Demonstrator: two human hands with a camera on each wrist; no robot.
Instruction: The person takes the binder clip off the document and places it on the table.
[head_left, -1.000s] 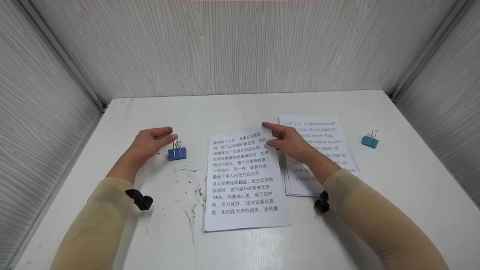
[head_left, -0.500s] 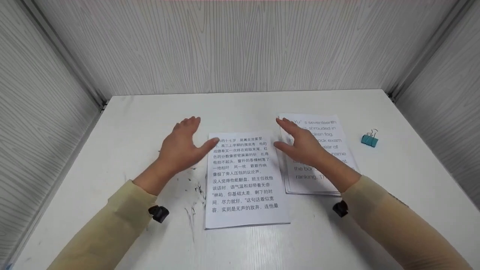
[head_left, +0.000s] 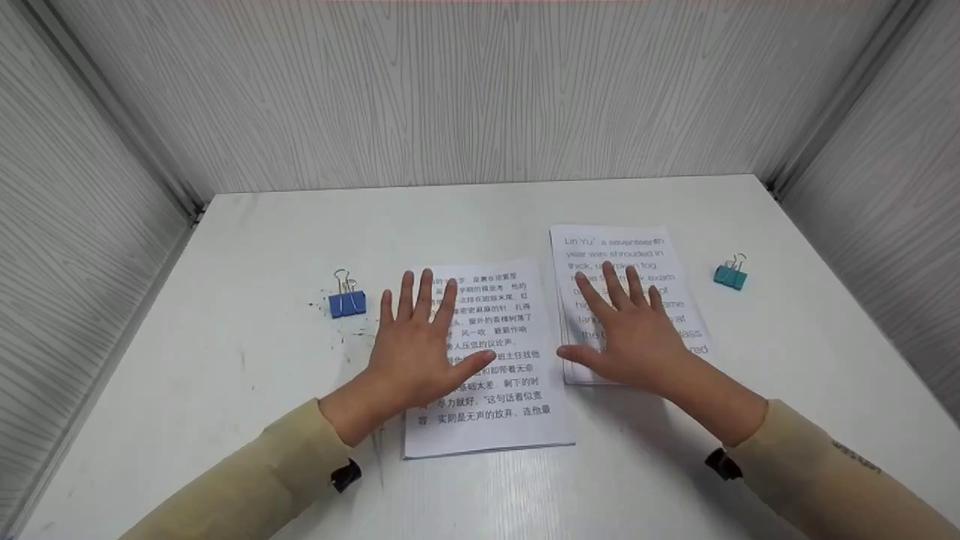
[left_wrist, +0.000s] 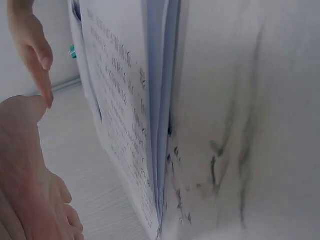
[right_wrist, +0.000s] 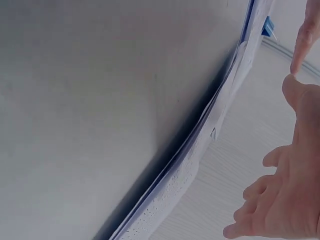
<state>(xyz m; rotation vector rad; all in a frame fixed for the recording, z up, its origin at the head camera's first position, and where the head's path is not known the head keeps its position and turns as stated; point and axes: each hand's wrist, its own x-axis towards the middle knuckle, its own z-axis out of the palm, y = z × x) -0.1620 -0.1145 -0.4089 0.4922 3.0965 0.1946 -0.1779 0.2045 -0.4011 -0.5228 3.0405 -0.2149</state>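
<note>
My left hand [head_left: 412, 356] is spread, palm down, over the left side of a stack of paper [head_left: 487, 435] printed with Chinese text. In the left wrist view there is a gap between that hand and the stack's printed face. My right hand [head_left: 641, 341] spreads its fingers over a second paper stack [head_left: 611, 232] with English text, its thumb pointing toward the first stack. Neither hand grips anything. A blue binder clip [head_left: 347, 304] stands left of the Chinese stack with its wire handles up. To the right of the English stack sits a teal binder clip [head_left: 730, 277].
Everything lies on a white table [head_left: 465, 502] with dark scuff marks near the blue clip. Wood-grain panels [head_left: 480, 90] enclose it at the back and both sides. Each sleeve has a small black device [head_left: 346, 475] at the cuff.
The left hand has left the blue binder clip and moved right, over the Chinese pages. The right hand has moved from that stack's top right corner to over the English pages. Both hands have spread.
</note>
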